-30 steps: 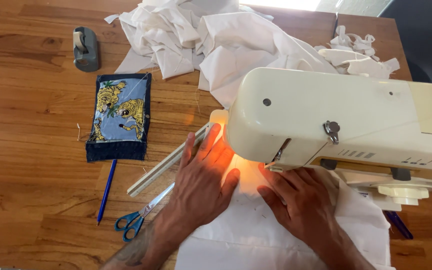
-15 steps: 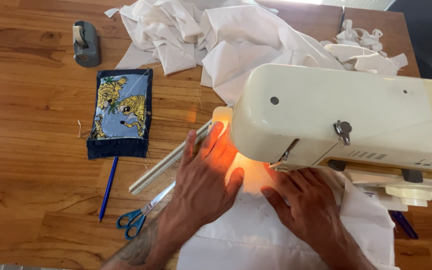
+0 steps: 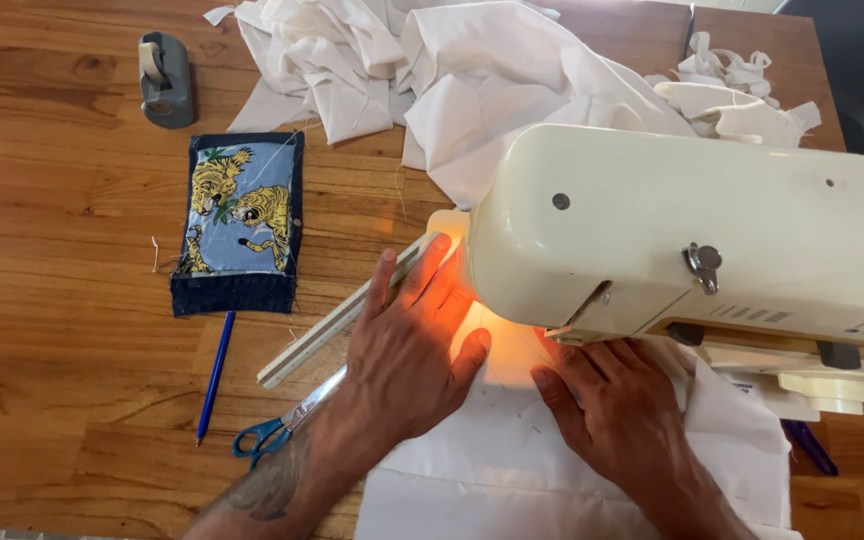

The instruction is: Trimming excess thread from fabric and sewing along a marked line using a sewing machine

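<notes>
A cream sewing machine (image 3: 712, 230) stands at the right, its lamp lighting the spot under its head. White fabric (image 3: 512, 470) lies flat beneath it. My left hand (image 3: 407, 350) rests palm down on the fabric left of the needle area, fingers spread and lit orange. My right hand (image 3: 617, 410) presses flat on the fabric just right of it, under the machine's arm. The needle itself is hidden by the machine head.
A long ruler (image 3: 337, 320) and blue-handled scissors (image 3: 277, 430) lie left of my left hand. A blue pencil (image 3: 215, 375), a tiger-print pouch (image 3: 240, 222) and a grey tape dispenser (image 3: 165, 78) sit on the wooden table (image 3: 42, 300). Crumpled white cloth (image 3: 432, 70) is heaped behind.
The hands stay flat on the fabric, shifting only slightly. The view has shifted a little.
</notes>
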